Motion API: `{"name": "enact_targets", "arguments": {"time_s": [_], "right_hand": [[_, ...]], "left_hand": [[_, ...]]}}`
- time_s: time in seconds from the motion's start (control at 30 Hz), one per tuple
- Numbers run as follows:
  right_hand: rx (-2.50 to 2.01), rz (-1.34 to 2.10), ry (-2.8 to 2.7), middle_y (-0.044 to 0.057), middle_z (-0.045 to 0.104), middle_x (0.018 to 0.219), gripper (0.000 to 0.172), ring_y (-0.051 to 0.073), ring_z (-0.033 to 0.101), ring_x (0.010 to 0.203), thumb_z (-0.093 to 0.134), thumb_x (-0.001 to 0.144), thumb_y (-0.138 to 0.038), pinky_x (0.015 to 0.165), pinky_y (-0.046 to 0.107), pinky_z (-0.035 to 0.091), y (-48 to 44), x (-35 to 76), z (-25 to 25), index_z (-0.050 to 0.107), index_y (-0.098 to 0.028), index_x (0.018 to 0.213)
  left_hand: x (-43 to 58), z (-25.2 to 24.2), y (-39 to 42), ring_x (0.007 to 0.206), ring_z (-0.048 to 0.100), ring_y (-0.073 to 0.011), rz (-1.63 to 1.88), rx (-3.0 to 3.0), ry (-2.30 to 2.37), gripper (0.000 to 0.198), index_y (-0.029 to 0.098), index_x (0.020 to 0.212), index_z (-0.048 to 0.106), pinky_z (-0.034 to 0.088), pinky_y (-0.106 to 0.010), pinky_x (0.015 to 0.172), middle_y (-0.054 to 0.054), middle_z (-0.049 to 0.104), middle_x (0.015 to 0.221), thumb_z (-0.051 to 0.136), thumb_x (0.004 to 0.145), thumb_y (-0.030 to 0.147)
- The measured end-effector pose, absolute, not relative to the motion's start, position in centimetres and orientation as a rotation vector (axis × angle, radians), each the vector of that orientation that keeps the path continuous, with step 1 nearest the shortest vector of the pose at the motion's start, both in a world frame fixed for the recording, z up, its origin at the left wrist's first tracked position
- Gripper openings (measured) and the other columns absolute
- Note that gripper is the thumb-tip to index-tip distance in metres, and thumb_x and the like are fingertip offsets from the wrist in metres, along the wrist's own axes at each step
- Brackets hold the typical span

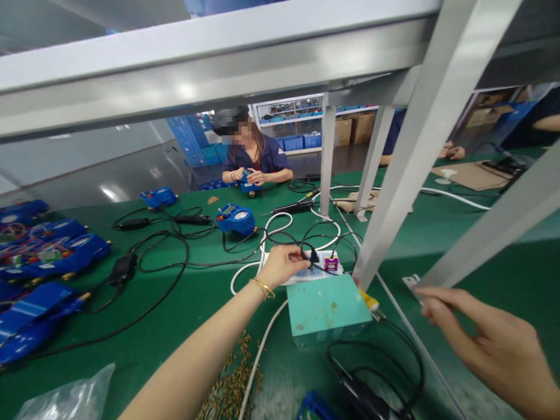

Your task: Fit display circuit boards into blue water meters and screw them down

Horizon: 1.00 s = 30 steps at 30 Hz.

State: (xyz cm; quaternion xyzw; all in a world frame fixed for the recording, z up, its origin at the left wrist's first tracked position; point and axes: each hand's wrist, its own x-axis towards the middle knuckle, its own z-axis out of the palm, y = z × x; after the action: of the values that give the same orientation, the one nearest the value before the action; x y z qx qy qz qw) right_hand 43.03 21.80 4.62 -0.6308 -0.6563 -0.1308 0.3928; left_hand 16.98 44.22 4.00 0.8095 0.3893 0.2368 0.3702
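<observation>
The left hand (282, 263) has its grip pinched close at the power strip (322, 260); whether the fingertips clasp a cord or merely touch the black plug (314, 255) I cannot tell. That plug stands on the strip just beyond the grip, slightly right — and the left hand is far nearer than the right hand (487, 335), whose half-curled fingers meet or nearly meet the metal foot plate (411, 282). The strip's long axis runs roughly left to right, behind a turquoise box (328, 303), flat-topped and smudged brown. Around them on the smooth green tabletop (210, 309) lie looping rubbery cables, a glossy blue gauge (236, 219) with a round dial, and small brassy screws (231, 379).
</observation>
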Motion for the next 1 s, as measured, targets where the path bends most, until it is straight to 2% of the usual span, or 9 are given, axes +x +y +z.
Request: {"name": "enact_targets", "arguments": {"time_s": [0.17, 0.27, 0.33, 0.47, 0.57, 0.7, 0.8, 0.9, 1.0], "right_hand": [[-1.483, -0.272, -1.673, 0.0, 0.071, 0.075, 0.017, 0.009, 0.068, 0.061, 0.049, 0.094, -0.02, 0.057, 0.015, 0.052, 24.5, 40.5, 5.8, 0.065, -0.018, 0.096], [-1.492, -0.185, -1.634, -0.002, 0.067, 0.071, 0.017, 0.008, 0.064, 0.057, 0.049, 0.094, -0.02, 0.056, 0.016, 0.05, 25.0, 40.3, 5.6, 0.065, -0.018, 0.096], [-1.492, -0.145, -1.624, -0.002, 0.067, 0.071, 0.017, 0.008, 0.063, 0.056, 0.049, 0.094, -0.021, 0.054, 0.016, 0.049, 25.0, 40.2, 5.3, 0.066, -0.018, 0.096], [-1.492, -0.125, -1.603, -0.003, 0.068, 0.072, 0.018, 0.008, 0.063, 0.053, 0.05, 0.094, -0.025, 0.053, 0.015, 0.049, 24.8, 40.2, 4.9, 0.067, -0.02, 0.093], [-1.492, -0.114, -1.592, -0.004, 0.068, 0.069, 0.018, 0.008, 0.065, 0.053, 0.051, 0.093, -0.026, 0.051, 0.014, 0.05, 24.6, 40.4, 4.5, 0.068, -0.022, 0.094], [-1.5, -0.141, -1.6, -0.004, 0.069, 0.07, 0.017, 0.009, 0.067, 0.055, 0.051, 0.094, -0.028, 0.052, 0.014, 0.053, 24.2, 41.0, 4.5, 0.067, -0.023, 0.095], [-1.546, -0.206, -1.63, -0.005, 0.07, 0.071, 0.016, 0.01, 0.068, 0.057, 0.051, 0.095, -0.032, 0.057, 0.016, 0.055, 23.8, 41.4, 5.2, 0.065, -0.025, 0.1], [-1.567, -0.315, -1.629, -0.003, 0.072, 0.077, 0.016, 0.012, 0.07, 0.062, 0.051, 0.097, -0.031, 0.065, 0.019, 0.057, 24.3, 40.8, 6.4, 0.064, -0.024, 0.104], [-1.48, -0.487, -1.716, 0.006, 0.073, 0.099, 0.021, 0.018, 0.072, 0.086, 0.048, 0.098, -0.023, 0.084, 0.027, 0.057, 26.6, 38.8, 7.9, 0.062, -0.018, 0.111]], "left_hand": [[17.5, 3.1, 44.0, 0.072, 0.067, -0.0179, 0.448, 2.131, 0.913, 0.023, 0.014, 0.093, 0.069, 0.048, -0.024, 0.063, -0.006, 0.074, 0.084, 0.062, 0.081, 0.033], [18.2, 2.7, 44.3, 0.086, 0.069, -0.0191, 0.341, 2.182, 0.829, 0.024, 0.017, 0.103, 0.066, 0.05, -0.025, 0.073, -0.007, 0.074, 0.107, 0.058, 0.085, 0.031], [18.8, 2.5, 44.5, 0.091, 0.068, -0.0208, 0.292, 2.221, 0.812, 0.024, 0.017, 0.103, 0.066, 0.049, -0.027, 0.076, -0.007, 0.073, 0.11, 0.057, 0.086, 0.03], [19.4, 2.5, 44.8, 0.079, 0.066, -0.0206, 0.217, 2.268, 0.811, 0.018, 0.018, 0.091, 0.066, 0.045, -0.027, 0.071, -0.004, 0.073, 0.085, 0.06, 0.084, 0.032], [19.5, 2.7, 44.8, 0.07, 0.063, -0.0182, 0.22, 2.277, 0.807, 0.015, 0.018, 0.081, 0.063, 0.042, -0.025, 0.066, -0.001, 0.069, 0.074, 0.061, 0.083, 0.033], [19.4, 3.7, 44.7, 0.062, 0.059, -0.0156, 0.295, 2.242, 0.788, 0.022, 0.019, 0.067, 0.053, 0.04, -0.024, 0.062, 0.003, 0.06, 0.06, 0.066, 0.079, 0.032], [19.1, 5.3, 44.9, 0.068, 0.065, -0.0166, 0.401, 2.143, 0.767, 0.026, 0.019, 0.065, 0.048, 0.045, -0.024, 0.064, 0.001, 0.063, 0.063, 0.065, 0.08, 0.032], [18.9, 7.6, 45.6, 0.081, 0.071, -0.0186, 0.512, 1.989, 0.729, 0.027, 0.019, 0.072, 0.045, 0.053, -0.027, 0.07, -0.005, 0.072, 0.08, 0.06, 0.086, 0.036], [19.0, 10.0, 46.7, 0.084, 0.073, -0.0193, 0.602, 1.868, 0.697, 0.03, 0.018, 0.076, 0.044, 0.057, -0.033, 0.078, -0.011, 0.073, 0.093, 0.061, 0.086, 0.041]]}}
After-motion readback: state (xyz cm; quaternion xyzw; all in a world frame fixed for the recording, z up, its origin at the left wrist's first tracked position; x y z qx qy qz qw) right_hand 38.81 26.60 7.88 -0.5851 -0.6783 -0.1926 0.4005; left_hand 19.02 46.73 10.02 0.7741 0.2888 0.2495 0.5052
